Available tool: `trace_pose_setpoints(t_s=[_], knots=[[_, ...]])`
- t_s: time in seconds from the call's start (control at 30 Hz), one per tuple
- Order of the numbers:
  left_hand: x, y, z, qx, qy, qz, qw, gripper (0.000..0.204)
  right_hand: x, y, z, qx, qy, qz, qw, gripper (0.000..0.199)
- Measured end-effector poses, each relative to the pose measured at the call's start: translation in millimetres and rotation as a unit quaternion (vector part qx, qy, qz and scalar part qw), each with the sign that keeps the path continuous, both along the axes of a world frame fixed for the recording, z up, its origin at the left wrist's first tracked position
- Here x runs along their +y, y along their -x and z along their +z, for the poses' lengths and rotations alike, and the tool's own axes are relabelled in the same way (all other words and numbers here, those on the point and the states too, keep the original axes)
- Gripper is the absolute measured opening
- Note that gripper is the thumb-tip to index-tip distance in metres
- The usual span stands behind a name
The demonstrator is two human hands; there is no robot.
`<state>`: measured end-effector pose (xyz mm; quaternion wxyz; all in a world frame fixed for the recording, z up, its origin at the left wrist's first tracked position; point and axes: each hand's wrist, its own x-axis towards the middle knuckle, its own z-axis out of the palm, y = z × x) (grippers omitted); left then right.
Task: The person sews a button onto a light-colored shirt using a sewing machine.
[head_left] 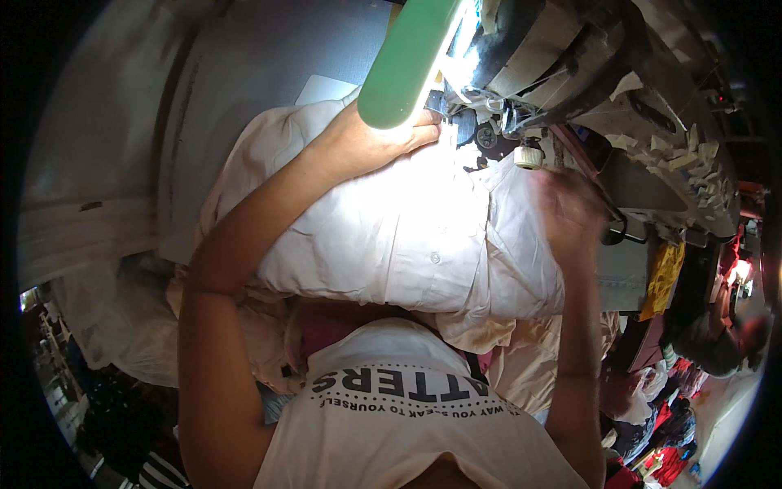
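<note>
At the table (269, 61), we judge the white cloth (350, 244) light, soft: hold its edge. Left hand (379, 145), right hand (570, 204): grips unclear.

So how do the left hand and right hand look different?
The left hand looks fairly sharp; the right hand is blurred. The green lamp covers part of the left hand but none of the right hand, which is by a pale round knob. The left hand lies on white cloth; I can't tell whether the right hand touches it. Both are bare.

Downward, close head-worn fisheye view
</note>
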<state>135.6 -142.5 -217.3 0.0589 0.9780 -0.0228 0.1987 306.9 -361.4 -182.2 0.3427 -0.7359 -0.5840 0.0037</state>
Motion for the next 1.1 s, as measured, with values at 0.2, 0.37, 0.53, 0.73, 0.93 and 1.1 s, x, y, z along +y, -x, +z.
trace_pose_setpoints(t_s=[0.2,0.37,0.53,0.73,0.93,1.1], knots=[[-2.8,-7.6,6.4,0.001,-0.031,0.01,0.999,0.013,-117.5,-100.2,-30.4,-0.32,-0.1,-0.333,0.881,0.028],[0.5,-7.2,3.7,-0.023,-0.069,0.012,0.997,0.011,-122.1,-103.0,-42.1,-0.195,-0.133,-0.342,0.909,0.039],[-1.2,-6.5,0.4,-0.03,-0.063,0.016,0.997,0.011,-126.7,-105.3,-42.8,-0.22,-0.138,-0.356,0.898,0.036],[-2.5,-5.7,-1.2,-0.034,-0.059,0.019,0.997,0.013,-128.3,-107.2,-47.6,-0.178,-0.16,-0.367,0.899,0.035],[-2.5,-6.0,-2.3,-0.032,-0.054,0.008,0.998,0.013,-127.1,-108.0,-48.5,-0.169,-0.167,-0.365,0.9,0.035],[-4.5,-5.5,-1.9,-0.038,0.001,0.003,0.999,0.017,-124.9,-107.0,-47.3,-0.184,-0.161,-0.352,0.903,0.034]])
